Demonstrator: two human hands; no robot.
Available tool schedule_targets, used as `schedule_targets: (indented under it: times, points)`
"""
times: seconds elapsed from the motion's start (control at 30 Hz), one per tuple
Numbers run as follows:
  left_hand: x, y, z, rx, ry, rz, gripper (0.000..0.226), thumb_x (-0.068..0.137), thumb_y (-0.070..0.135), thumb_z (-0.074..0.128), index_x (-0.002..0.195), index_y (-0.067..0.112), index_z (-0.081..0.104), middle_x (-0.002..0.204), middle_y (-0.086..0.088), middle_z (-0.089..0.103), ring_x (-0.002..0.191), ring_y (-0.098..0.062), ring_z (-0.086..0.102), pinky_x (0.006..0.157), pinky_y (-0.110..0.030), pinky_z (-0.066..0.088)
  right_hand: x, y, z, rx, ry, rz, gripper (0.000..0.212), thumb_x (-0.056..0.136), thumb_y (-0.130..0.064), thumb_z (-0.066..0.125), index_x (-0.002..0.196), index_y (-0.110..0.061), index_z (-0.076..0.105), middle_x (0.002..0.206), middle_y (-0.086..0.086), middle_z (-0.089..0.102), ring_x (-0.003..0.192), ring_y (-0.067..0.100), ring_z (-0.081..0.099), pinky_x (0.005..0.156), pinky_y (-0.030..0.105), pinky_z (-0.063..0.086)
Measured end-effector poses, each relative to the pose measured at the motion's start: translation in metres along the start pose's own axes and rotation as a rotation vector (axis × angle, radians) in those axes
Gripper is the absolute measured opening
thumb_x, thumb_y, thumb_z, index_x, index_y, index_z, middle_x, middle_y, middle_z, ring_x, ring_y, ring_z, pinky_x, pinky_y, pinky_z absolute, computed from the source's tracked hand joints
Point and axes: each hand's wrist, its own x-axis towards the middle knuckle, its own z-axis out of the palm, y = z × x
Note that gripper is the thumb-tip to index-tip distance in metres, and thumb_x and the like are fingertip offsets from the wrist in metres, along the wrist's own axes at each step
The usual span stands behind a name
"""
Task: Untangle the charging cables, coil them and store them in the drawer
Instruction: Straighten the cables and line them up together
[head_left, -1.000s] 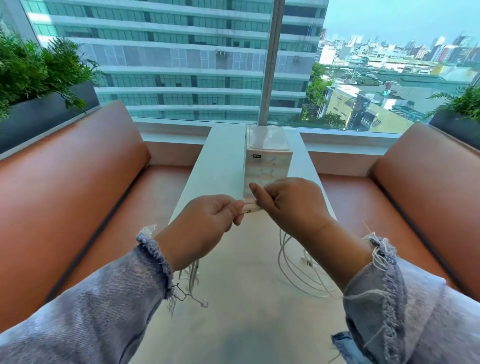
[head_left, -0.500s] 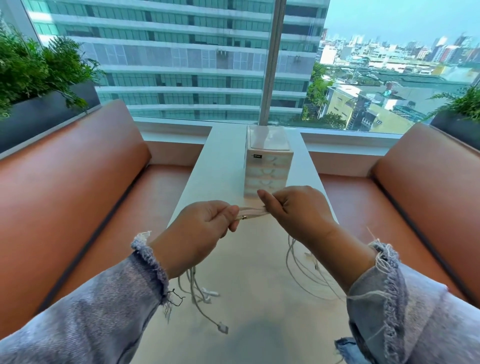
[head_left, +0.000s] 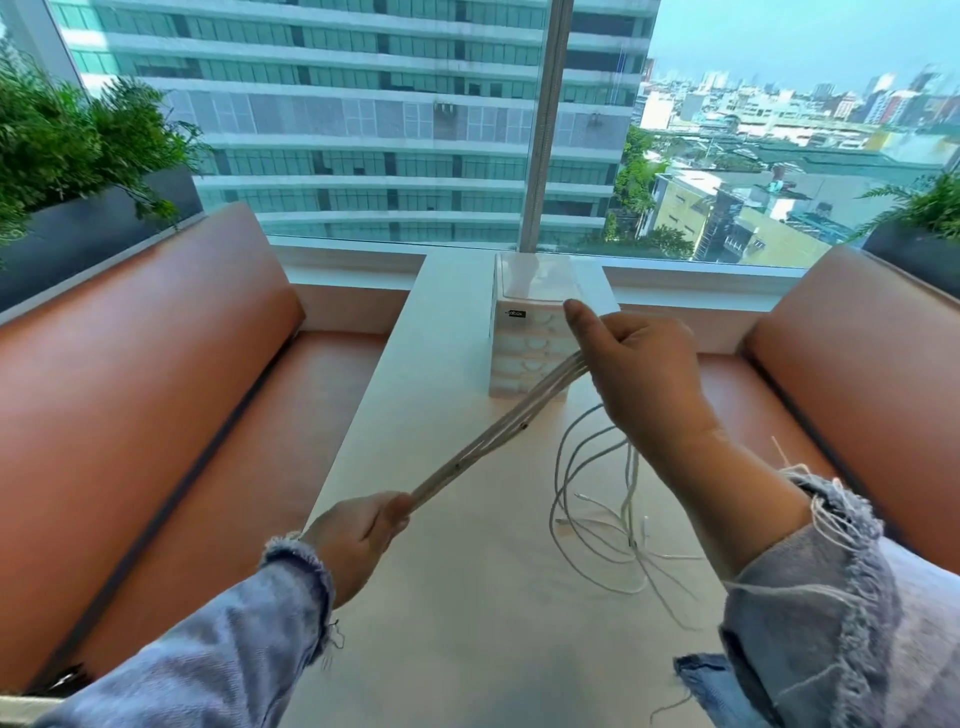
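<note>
Your left hand (head_left: 358, 535) and right hand (head_left: 639, 374) are well apart, each clamped round the white charging cables (head_left: 498, 431). These stretch taut just in front of the drawer unit (head_left: 524, 358), with loose loops dropping to the table (head_left: 447, 322) on the unit's near side. They look light, limp and slick, so pinch the whole bundle, not single strands; the unit's small black label (head_left: 517, 314) is too blurred to read.

Brown padded seats (head_left: 156, 395) flank the white worktop (head_left: 467, 623); leafy planters (head_left: 78, 228), possibly artificial, edge the window (head_left: 389, 130).
</note>
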Motion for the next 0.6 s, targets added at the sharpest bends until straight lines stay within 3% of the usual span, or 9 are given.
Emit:
schedule_targets:
  times: [0.07,0.13,0.2,0.27,0.37,0.47,0.6]
  points:
    - [-0.005,-0.014,0.001,0.09,0.017,-0.048,0.048,0.085,0.065,0.02,0.06,0.032,0.045,0.049,0.019,0.051,0.051,0.0,0.046,0.053,-0.02,0.035,-0.002,0.007,-0.002,0.028,0.013,0.056,0.063,0.09,-0.043,0.058,0.045,-0.006,0.035,0.047,0.004,0.028,0.048,0.016,0.027,0.054,0.034,0.034]
    - [-0.007,-0.027,0.0,0.132,0.019,-0.073,0.047,0.086,0.064,0.02,0.063,0.038,0.052,0.055,0.019,0.059,0.065,-0.001,0.059,0.059,-0.021,0.042,-0.006,0.01,-0.003,0.099,0.02,0.118,0.063,0.089,-0.043,0.059,0.041,-0.01,0.035,0.044,-0.001,0.026,0.045,0.013,0.024,0.05,0.029,0.026]
    - [-0.007,-0.038,-0.002,0.182,0.02,-0.063,0.042,0.087,0.066,0.017,0.069,0.052,0.052,0.058,0.025,0.059,0.064,-0.004,0.059,0.057,-0.022,0.041,-0.01,0.009,-0.002,0.153,0.02,0.167,0.064,0.089,-0.042,0.06,0.035,-0.016,0.037,0.037,-0.01,0.022,0.04,0.01,0.021,0.045,0.025,0.023]
    - [-0.008,-0.042,-0.002,0.214,0.022,-0.055,0.037,0.086,0.066,0.015,0.071,0.058,0.048,0.054,0.014,0.055,0.056,-0.008,0.053,0.052,-0.021,0.036,-0.012,0.007,0.0,0.222,0.024,0.217,0.066,0.089,-0.041,0.061,0.032,-0.018,0.036,0.036,-0.011,0.019,0.039,0.009,0.019,0.041,0.023,0.019]
    - [-0.009,-0.045,-0.001,0.368,0.031,-0.025,0.044,0.082,0.073,0.006,0.074,0.049,0.043,0.052,0.003,0.044,0.049,-0.01,0.043,0.047,-0.023,0.032,-0.009,0.006,0.002,0.32,0.069,0.274,0.068,0.088,-0.039,0.063,0.034,-0.018,0.028,0.039,-0.013,0.018,0.041,0.01,0.016,0.042,0.024,0.016]
    - [-0.011,-0.049,0.002,0.484,0.044,0.005,0.064,0.072,0.08,-0.005,0.074,0.032,0.036,0.052,0.002,0.044,0.045,-0.007,0.042,0.043,-0.019,0.031,-0.008,0.009,0.001,0.384,0.102,0.309,0.069,0.088,-0.036,0.064,0.032,-0.018,0.029,0.04,-0.013,0.017,0.041,0.009,0.015,0.041,0.023,0.015]
    - [-0.012,-0.041,0.009,0.589,-0.065,-0.027,0.05,0.087,0.066,0.006,0.087,0.025,0.035,0.059,0.002,0.047,0.05,-0.012,0.045,0.049,-0.026,0.037,-0.014,0.012,0.005,0.353,0.079,0.319,0.067,0.087,-0.04,0.064,0.036,-0.019,0.026,0.043,-0.012,0.016,0.046,0.012,0.014,0.047,0.025,0.013]
